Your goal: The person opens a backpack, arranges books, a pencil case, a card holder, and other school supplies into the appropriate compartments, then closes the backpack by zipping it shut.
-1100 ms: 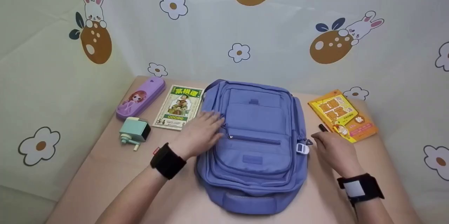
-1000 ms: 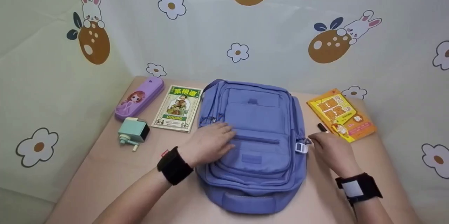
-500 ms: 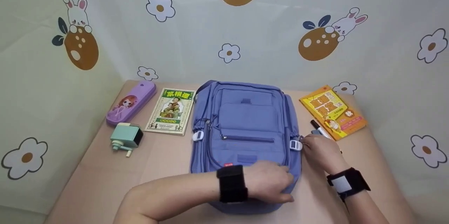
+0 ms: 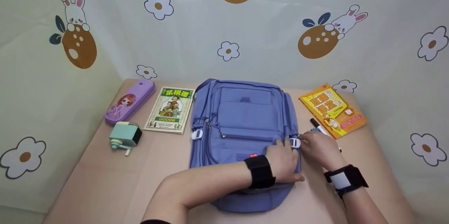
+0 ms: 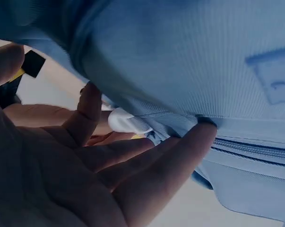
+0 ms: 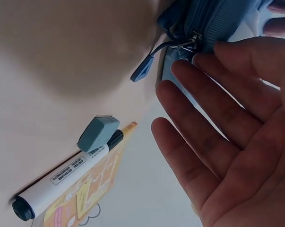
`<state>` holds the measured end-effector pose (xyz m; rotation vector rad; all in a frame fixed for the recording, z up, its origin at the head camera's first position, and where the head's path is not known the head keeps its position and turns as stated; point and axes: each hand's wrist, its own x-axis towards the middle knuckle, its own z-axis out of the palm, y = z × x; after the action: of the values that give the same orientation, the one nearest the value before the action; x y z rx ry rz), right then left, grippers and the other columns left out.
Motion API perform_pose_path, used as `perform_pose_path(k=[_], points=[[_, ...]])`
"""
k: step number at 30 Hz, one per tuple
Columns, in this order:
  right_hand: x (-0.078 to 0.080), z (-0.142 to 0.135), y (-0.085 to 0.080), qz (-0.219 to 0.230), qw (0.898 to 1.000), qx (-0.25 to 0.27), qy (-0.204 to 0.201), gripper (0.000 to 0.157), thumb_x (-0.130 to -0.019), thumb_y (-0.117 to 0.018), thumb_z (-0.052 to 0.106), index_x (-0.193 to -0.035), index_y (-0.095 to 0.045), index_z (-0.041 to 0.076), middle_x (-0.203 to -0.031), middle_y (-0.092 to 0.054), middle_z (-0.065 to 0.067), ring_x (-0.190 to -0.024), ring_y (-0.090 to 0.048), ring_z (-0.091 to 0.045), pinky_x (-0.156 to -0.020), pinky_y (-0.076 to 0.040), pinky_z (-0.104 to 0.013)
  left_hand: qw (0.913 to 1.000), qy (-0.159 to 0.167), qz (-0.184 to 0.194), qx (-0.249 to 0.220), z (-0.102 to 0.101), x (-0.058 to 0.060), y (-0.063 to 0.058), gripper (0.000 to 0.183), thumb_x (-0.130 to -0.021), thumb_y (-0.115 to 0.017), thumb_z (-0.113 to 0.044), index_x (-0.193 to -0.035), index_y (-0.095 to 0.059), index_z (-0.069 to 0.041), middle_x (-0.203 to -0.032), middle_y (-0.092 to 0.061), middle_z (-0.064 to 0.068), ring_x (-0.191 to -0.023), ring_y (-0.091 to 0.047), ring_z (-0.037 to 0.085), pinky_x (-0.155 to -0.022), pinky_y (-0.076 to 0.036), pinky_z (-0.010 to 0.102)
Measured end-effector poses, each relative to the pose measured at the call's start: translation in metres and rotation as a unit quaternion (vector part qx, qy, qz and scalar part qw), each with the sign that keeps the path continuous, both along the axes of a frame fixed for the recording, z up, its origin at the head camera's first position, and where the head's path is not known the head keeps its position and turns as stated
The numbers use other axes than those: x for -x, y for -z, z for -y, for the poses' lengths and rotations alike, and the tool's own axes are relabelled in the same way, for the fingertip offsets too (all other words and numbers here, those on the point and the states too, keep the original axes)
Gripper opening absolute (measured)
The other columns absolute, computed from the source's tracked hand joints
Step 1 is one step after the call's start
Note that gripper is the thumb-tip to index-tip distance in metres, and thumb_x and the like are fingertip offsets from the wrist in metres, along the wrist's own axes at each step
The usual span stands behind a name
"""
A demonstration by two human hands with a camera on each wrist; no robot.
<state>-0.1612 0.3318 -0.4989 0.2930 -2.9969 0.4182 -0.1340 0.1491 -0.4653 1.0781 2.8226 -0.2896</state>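
Blue and big, my backpack [image 4: 245, 118] lies on the table [image 4: 115, 182], my left hand [image 4: 283, 160] spread on it, and I can't tell if my right hand [image 4: 320, 149] at its side is pinching, but bunching could jam the zip [image 6: 193, 42].

My left hand [image 4: 283, 162] and forearm [image 4: 210, 183] hide some of the backpack [image 4: 245, 115], my right hand [image 4: 322, 149] blocks part of the marker [image 4: 320, 128], and the green-titled book [image 4: 169, 110] has fine print way too tiny to read.
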Motion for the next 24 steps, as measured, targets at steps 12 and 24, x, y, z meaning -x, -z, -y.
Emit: perform_pose_path(k=[12, 24], points=[[0.003, -0.006, -0.001, 0.01, 0.999, 0.026, -0.021, 0.017, -0.095, -0.068, 0.01, -0.106, -0.08, 0.005, -0.097, -0.075, -0.01, -0.092, -0.071, -0.032, -0.081, -0.056, -0.051, 0.9962, 0.042, 0.055, -0.054, 0.007, 0.012, 0.001, 0.034, -0.091, -0.065, -0.043, -0.117, -0.077, -0.024, -0.135, -0.06, 0.014, -0.11, -0.058, 0.03, -0.073, -0.056, 0.041], [0.003, -0.013, 0.01, -0.002, 0.998, 0.048, -0.035, 0.014, -0.091, -0.072, 0.008, -0.102, -0.078, 0.003, -0.1, -0.072, -0.009, -0.096, -0.068, -0.031, -0.087, -0.054, -0.049, 0.9505, 0.108, 0.213, -0.199, 0.043, 0.047, -0.001, 0.021, -0.095, -0.063, -0.021, -0.079, -0.053, -0.014, -0.082, -0.05, -0.003, -0.074, -0.052, 0.016, -0.067, -0.043, 0.027]])
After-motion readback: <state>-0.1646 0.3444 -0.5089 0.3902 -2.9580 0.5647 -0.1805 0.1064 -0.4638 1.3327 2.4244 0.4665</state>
